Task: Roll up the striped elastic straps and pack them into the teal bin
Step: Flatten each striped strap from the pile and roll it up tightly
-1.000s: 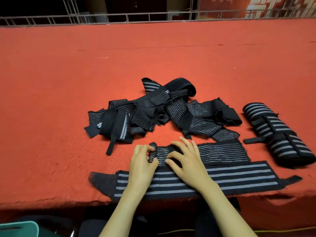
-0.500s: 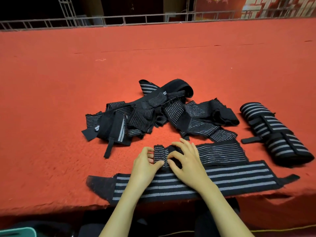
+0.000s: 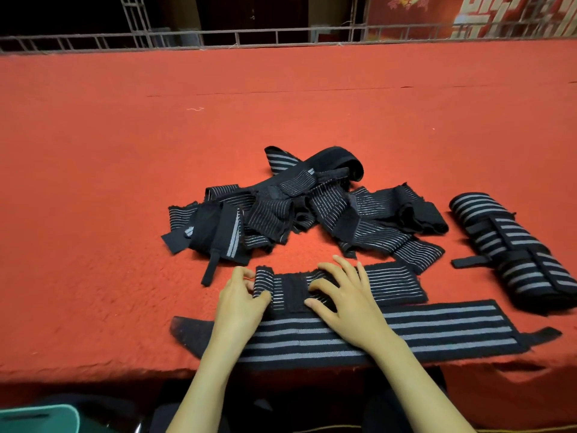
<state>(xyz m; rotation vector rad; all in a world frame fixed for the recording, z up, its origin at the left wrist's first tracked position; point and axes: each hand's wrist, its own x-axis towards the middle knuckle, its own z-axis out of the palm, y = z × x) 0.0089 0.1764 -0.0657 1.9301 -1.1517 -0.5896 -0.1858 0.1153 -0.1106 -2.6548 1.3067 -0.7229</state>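
Hands sit further apart than half a second ago. Left hand (image 3: 242, 304) fingers pinch the rolled end of the thin-striped strap (image 3: 384, 284), lower centre of the table (image 3: 125, 214). Right hand (image 3: 352, 310) presses it flat, fingers unclenched. Rolling looks barely begun. Teal bin (image 3: 37, 415) waits lower left.

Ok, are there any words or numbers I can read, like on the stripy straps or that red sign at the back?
Red banner: big white characters, cut off and too blurred to read.
Striped straps: no words or labels show.
Teal bin: no writing shows.
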